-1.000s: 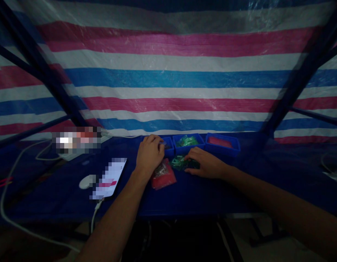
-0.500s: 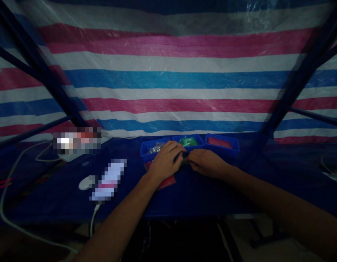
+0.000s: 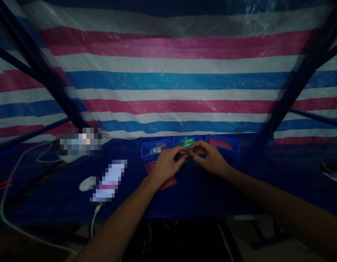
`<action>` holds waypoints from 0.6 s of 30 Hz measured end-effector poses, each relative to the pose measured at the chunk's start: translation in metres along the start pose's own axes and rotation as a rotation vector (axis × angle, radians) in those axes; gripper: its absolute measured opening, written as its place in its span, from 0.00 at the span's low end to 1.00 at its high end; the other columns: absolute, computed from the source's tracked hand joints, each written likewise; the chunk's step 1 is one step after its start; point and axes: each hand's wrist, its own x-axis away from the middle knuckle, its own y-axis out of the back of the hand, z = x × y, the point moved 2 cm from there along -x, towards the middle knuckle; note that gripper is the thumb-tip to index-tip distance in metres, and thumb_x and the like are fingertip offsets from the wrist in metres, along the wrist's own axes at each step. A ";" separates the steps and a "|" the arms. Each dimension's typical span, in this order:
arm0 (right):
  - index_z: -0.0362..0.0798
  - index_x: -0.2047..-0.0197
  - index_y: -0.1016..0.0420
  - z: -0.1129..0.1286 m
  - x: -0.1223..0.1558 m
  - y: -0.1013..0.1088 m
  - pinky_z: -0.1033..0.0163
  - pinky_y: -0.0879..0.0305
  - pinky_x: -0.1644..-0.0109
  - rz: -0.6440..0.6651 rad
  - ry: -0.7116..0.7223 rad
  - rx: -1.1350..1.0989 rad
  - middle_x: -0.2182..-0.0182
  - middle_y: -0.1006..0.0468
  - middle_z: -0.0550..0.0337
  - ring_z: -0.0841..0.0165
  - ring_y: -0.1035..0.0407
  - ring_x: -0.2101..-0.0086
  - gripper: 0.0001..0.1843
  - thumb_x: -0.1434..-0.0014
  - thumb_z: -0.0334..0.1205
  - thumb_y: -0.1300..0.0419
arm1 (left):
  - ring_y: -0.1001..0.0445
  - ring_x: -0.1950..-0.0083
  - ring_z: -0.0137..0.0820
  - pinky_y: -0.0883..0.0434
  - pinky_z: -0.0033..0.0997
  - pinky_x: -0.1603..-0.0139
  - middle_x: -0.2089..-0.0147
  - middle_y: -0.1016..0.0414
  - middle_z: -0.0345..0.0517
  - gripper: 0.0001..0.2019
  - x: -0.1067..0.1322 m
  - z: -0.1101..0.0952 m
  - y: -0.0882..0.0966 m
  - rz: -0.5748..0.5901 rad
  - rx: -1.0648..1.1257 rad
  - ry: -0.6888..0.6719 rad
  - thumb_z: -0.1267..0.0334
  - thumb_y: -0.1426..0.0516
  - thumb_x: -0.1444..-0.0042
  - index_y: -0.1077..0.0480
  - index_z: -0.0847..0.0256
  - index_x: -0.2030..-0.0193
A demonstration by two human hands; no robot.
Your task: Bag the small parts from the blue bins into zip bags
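The left hand (image 3: 167,162) has moved beside the right hand (image 3: 210,157), near the bench's (image 3: 206,196) back edge; both curl, but I can't tell if they pinch anything.

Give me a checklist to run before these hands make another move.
1. Hands close together: ok. Left hand and right hand have their fingertips close together, just in front of the middle bin.
2. Item between the fingertips: cannot tell; too dark and small.
3. Bins upright and stocked: ok. Left bin has silvery pieces, the middle one green pieces, right bin something red.
4. Red packet fully in view: not ok; the left hand and wrist hide part.
5. Phone clear of both hands: ok, left of the left forearm.
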 end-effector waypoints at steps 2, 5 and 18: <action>0.50 0.50 0.27 -0.003 0.000 -0.001 0.58 0.23 0.53 0.017 -0.018 -0.061 0.55 0.20 0.54 0.64 0.22 0.56 0.15 0.38 0.42 0.33 | 0.17 0.51 0.38 0.24 0.42 0.47 0.53 0.16 0.42 0.11 -0.001 -0.001 0.001 -0.034 0.021 0.025 0.62 0.40 0.34 0.26 0.53 0.46; 0.50 0.48 0.26 -0.008 0.000 -0.003 0.56 0.24 0.51 0.032 -0.063 -0.138 0.56 0.20 0.55 0.65 0.22 0.56 0.16 0.39 0.42 0.32 | 0.16 0.53 0.38 0.24 0.43 0.48 0.55 0.15 0.42 0.12 -0.001 -0.002 0.002 -0.046 0.051 0.047 0.62 0.40 0.34 0.28 0.53 0.45; 0.52 0.50 0.26 -0.010 -0.001 -0.004 0.60 0.25 0.53 0.014 -0.127 -0.258 0.57 0.21 0.57 0.66 0.24 0.57 0.17 0.41 0.40 0.30 | 0.15 0.56 0.35 0.21 0.38 0.51 0.57 0.15 0.42 0.12 -0.001 0.003 0.001 -0.100 0.222 0.104 0.62 0.37 0.37 0.28 0.55 0.47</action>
